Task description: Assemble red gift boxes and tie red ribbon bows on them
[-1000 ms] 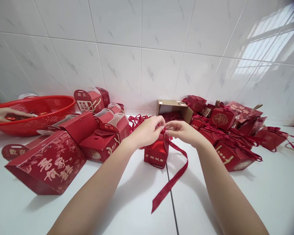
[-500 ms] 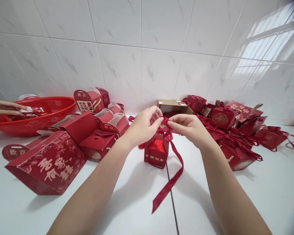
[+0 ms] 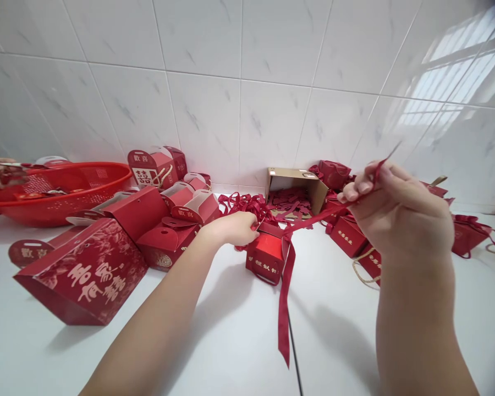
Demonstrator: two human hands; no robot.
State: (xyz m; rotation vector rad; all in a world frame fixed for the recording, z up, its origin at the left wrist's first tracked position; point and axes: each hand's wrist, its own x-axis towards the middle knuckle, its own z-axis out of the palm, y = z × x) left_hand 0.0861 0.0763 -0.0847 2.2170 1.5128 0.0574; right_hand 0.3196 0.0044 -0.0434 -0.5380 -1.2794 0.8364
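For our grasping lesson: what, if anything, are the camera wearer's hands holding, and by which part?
The right hand holds a red ribbon near one end. The left hand is at the small box, grip hidden.

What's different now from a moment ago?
The right hand has moved up and to the right, away from the small box, stretching a pinched red ribbon between them. The left hand has dropped to the box's upper left. Another person's hand has drawn back leftward at the red basket. The small box and basket stayed put.
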